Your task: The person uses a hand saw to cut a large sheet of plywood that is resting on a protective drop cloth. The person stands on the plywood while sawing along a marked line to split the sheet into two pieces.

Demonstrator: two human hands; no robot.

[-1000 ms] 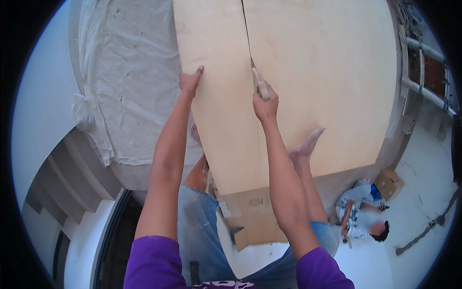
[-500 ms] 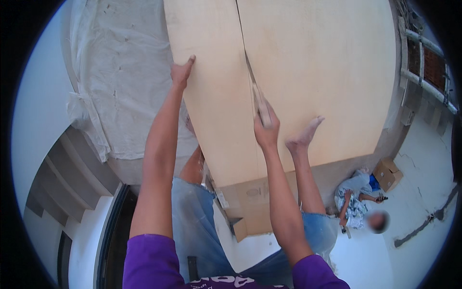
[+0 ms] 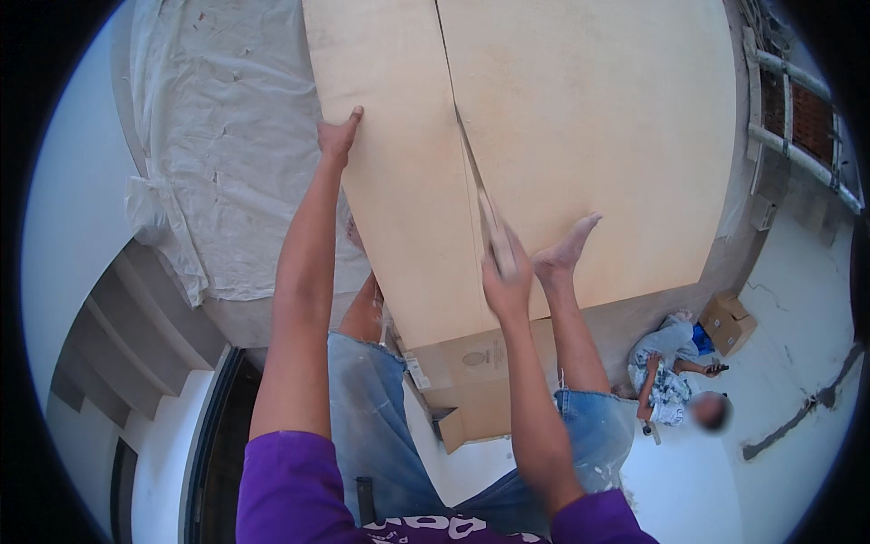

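A large pale plywood sheet [image 3: 616, 118] lies in front of me, with a narrow dark cut running from its far side toward me. In that cut sits the blade of a handsaw [image 3: 490, 218], tilted, its pale handle toward me. My right hand [image 3: 509, 283] is closed around the handle, slightly blurred. A thin line continues on the sheet from the cut to the near edge. My left hand [image 3: 337, 139] grips the sheet's left edge, thumb on top, the other fingers hidden. My bare right foot [image 3: 566, 248] rests on the sheet, right of the saw.
White plastic sheeting [image 3: 227, 136] spreads left of the plywood. Below its near edge is a cardboard box [image 3: 476, 385]. Grey steps [image 3: 127, 335] descend at lower left. A person [image 3: 666, 367] sits low at right beside a small carton [image 3: 728, 325]. A ladder-like frame [image 3: 788, 150] stands at far right.
My right hand has drawn the handsaw back toward me along the cut. My left hand keeps its hold on the plywood edge. The whole view has shifted slightly.
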